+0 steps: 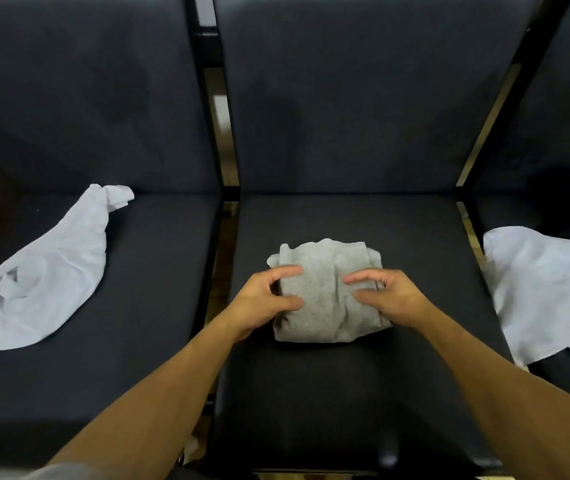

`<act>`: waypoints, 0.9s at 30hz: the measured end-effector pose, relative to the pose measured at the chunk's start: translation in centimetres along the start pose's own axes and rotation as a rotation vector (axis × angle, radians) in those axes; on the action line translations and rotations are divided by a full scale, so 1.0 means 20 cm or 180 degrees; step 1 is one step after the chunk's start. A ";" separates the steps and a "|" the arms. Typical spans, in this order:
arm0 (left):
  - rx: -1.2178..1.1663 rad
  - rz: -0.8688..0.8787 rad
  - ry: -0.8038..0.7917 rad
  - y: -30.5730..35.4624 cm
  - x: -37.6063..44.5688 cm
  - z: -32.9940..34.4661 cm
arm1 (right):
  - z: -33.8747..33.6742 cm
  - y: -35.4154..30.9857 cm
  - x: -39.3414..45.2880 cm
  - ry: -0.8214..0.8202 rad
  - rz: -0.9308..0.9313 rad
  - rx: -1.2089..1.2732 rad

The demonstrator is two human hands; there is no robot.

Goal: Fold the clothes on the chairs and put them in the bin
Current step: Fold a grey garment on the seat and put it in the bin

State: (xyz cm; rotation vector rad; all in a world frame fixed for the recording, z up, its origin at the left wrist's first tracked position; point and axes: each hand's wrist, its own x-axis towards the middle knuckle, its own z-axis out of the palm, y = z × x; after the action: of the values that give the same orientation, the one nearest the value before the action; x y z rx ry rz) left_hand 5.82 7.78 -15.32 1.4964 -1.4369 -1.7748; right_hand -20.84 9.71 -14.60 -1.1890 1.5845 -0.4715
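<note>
The white garment [546, 292] on the right-hand chair is cut off by the right edge. A dark item [567, 199] behind it cannot be identified. The grey folded garment's [325, 289] side edges are covered by both hands.

grey garment [321, 292] — folded, middle chair seat [346, 393]

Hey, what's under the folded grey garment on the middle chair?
The grey garment lies on the middle chair's dark seat, with the left hand and right hand gripping its sides. Anything beneath it is covered.
</note>
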 end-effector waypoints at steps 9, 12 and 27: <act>-0.0316 0.0464 -0.0153 0.45 -0.42 -0.16 | -0.13 -0.35 -0.42 -0.0113 -0.0733 0.0305; -0.0140 0.0707 -0.0132 0.61 -0.68 -0.19 | -0.16 -0.52 -0.65 -0.0032 -0.0997 0.0072; 0.0469 0.1210 0.0354 0.71 -1.83 -0.19 | 0.07 -0.82 -1.49 0.0055 -0.2097 -0.0773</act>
State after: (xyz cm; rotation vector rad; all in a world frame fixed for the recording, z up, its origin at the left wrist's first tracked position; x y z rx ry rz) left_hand 17.45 30.44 14.82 1.2619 -1.6920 -1.3648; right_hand -13.50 28.95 12.53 -1.9062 1.2589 -0.7200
